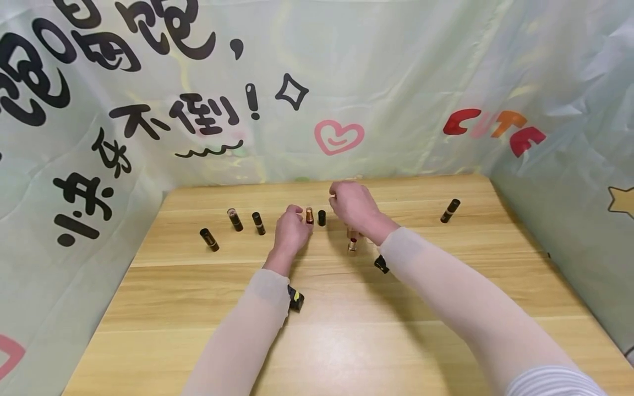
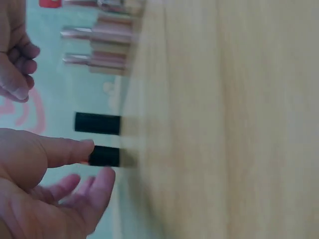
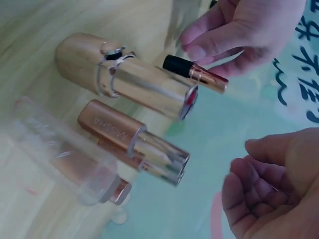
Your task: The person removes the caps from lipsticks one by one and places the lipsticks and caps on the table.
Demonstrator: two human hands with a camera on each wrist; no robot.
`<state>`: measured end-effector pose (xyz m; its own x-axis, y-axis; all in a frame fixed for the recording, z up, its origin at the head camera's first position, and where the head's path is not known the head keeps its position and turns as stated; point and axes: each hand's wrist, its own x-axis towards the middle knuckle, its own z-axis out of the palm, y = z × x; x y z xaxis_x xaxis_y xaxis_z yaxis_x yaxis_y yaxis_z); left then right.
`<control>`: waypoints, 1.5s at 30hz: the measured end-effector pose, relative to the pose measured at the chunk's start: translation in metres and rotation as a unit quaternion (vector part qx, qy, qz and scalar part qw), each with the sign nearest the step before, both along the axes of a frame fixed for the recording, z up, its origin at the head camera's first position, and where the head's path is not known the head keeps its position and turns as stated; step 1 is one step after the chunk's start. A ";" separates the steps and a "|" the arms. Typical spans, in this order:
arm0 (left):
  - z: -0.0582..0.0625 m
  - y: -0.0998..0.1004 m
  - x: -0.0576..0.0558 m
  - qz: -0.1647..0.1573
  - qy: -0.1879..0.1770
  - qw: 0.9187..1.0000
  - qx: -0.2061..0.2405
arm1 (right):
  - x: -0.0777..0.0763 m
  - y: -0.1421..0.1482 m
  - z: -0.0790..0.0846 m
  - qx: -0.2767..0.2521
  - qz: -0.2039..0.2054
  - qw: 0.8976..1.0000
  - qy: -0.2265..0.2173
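Left hand (image 1: 291, 230) flanks the upright lipstick (image 1: 309, 215) at its two o'clock, whether pinching I can't tell; right hand (image 1: 354, 204) empty, loosely curled. Probably capping: next calls for lifting the black cap (image 1: 322, 218), lipstick's three o'clock.

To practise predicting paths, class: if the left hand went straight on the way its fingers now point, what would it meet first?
Probably the black-and-gold tube, standing right at the fingertips of the left hand; whether they touch it is unclear.
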<state>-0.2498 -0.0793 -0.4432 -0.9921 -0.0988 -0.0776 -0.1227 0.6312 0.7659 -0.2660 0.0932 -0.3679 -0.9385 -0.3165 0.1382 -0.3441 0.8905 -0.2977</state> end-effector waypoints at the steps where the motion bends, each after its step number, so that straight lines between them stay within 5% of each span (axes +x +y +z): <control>1: 0.002 0.001 0.003 0.007 0.009 1.000 0.001 | 0.002 0.004 0.000 -0.015 -0.005 1.000 0.008; 5: 0.015 0.007 0.017 0.010 0.066 0.998 0.013 | 0.012 0.021 -0.002 -0.079 -0.025 0.996 0.044; 11: 0.033 0.021 0.034 -0.044 0.143 0.988 0.037 | 0.028 0.047 -0.010 -0.153 -0.059 0.981 0.101; 25: 0.040 0.050 0.042 -0.104 0.158 0.978 0.087 | 0.046 0.141 -0.031 -0.244 -0.218 0.930 0.170; 36: 0.051 0.080 0.040 -0.159 0.141 0.974 0.076 | 0.041 0.199 -0.033 -0.259 -0.329 0.901 0.111; 45: 0.059 0.117 0.033 -0.207 0.129 0.970 0.004 | 0.034 0.215 -0.046 -0.240 -0.340 0.909 -0.010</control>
<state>-0.2170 0.0377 -0.3840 -0.9332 0.3111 0.1797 0.3361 0.5790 0.7428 -0.2320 0.3087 -0.4143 -0.8979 0.4311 0.0886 0.2475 0.6611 -0.7083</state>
